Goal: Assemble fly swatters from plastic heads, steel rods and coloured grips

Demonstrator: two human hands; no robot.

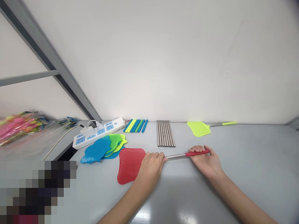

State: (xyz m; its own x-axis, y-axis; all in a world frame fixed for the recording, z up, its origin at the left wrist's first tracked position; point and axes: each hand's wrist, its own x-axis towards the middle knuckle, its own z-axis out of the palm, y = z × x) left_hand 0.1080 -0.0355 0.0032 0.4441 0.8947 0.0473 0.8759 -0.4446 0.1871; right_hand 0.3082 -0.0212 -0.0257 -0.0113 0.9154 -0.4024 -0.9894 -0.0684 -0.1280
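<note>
A red fly swatter (129,164) lies crosswise in front of me, its perforated head to the left and its metal rod running to a red grip at the right. My left hand (153,165) is closed around the joint of head and rod, hiding that joint. The red grip rests in my right hand (205,158), palm turned up, with fingers curled over it and the thumb against its end. Behind my right hand, a yellow-green fly swatter (199,128) with a grip of the same colour lies near the wall.
Blue, green and yellow swatter heads (97,151) overlap at the left, beside a white power strip (101,132) with plugs. Several coloured grip sleeves (136,126) and metal rods (165,133) lie in rows along the wall. Plastic-bagged items (21,127) sit past the metal frame (67,90).
</note>
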